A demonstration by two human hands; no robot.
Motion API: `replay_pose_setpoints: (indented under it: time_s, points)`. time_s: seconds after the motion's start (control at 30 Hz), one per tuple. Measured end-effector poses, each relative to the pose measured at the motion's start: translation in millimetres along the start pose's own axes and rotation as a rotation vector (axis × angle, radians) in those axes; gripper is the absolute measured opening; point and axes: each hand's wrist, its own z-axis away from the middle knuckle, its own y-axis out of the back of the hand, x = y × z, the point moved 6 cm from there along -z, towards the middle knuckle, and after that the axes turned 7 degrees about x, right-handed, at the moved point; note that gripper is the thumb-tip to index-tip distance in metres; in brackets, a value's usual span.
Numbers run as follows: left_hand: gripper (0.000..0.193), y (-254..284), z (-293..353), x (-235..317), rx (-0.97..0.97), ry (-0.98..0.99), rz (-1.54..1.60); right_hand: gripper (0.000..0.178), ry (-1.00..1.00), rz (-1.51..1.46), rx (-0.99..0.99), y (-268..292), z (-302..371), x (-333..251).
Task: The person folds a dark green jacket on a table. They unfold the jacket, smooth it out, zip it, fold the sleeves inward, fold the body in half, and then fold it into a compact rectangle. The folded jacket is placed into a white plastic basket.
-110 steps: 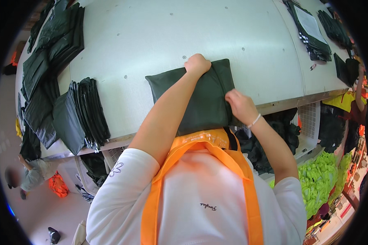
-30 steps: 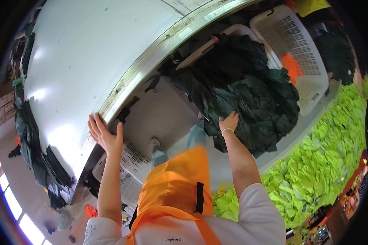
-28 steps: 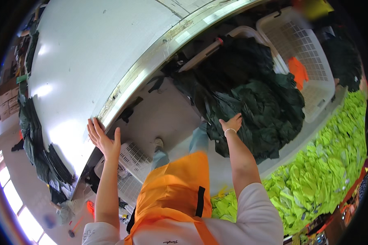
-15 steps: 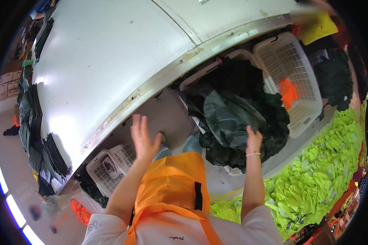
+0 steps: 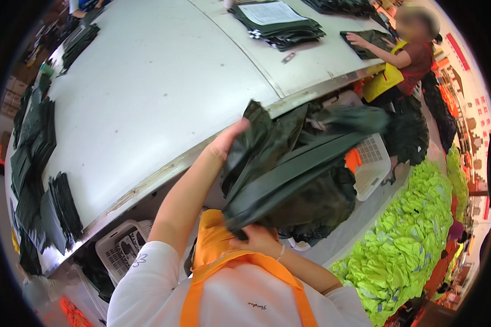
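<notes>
A dark green garment of thin, slightly shiny fabric (image 5: 294, 177) hangs stretched out in front of me, partly blurred by motion. My left hand (image 5: 227, 140) grips its upper left part by the table edge; most of those fingers are behind the cloth. Close to my orange apron (image 5: 208, 240), my right hand (image 5: 256, 241) is closed on the garment's near lower corner. Beneath it, more dark green garments (image 5: 311, 231) lie heaped; the basket under them is mostly covered.
A white table (image 5: 163, 87) runs along my front, with folded dark stacks (image 5: 33, 158) at its left end and a paper-topped stack (image 5: 278, 24) farther off. Right stand a white basket (image 5: 373, 163) and a yellow-green garment pile (image 5: 398, 245). A co-worker (image 5: 409, 60) handles dark cloth.
Both hands now hold a dark green garment lifted off the heap; before, the left was empty and spread. The right has come in toward my apron. My view has shifted, showing more of the far table.
</notes>
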Motion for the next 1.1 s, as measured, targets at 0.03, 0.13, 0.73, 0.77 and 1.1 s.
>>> replay_pose_setpoints:
  time_s: [0.03,0.13,0.73,0.77,1.1]
  points:
    - [0.056,2.4,-1.9,3.8,-0.024,-0.039,-0.534,0.060,0.130,0.182,-0.151,-33.7,1.1,21.1]
    - [0.039,-32.9,34.5,-7.5,-0.299,-0.288,-0.930,0.039,0.019,0.197,-0.666,-4.5,16.9,-40.7]
    - [0.032,-100.1,292.6,-37.2,-0.160,-0.643,-1.667,0.070,-0.332,0.551,-1.078,-13.2,-100.9,46.3]
    - [0.029,-90.9,297.7,-28.3,-0.044,-0.741,-1.615,0.067,-0.325,0.433,-0.983,9.7,-101.8,35.6]
    - [0.015,26.7,321.9,95.2,1.069,-1.431,-0.462,0.036,0.198,0.480,-0.087,94.0,-41.2,-186.1]
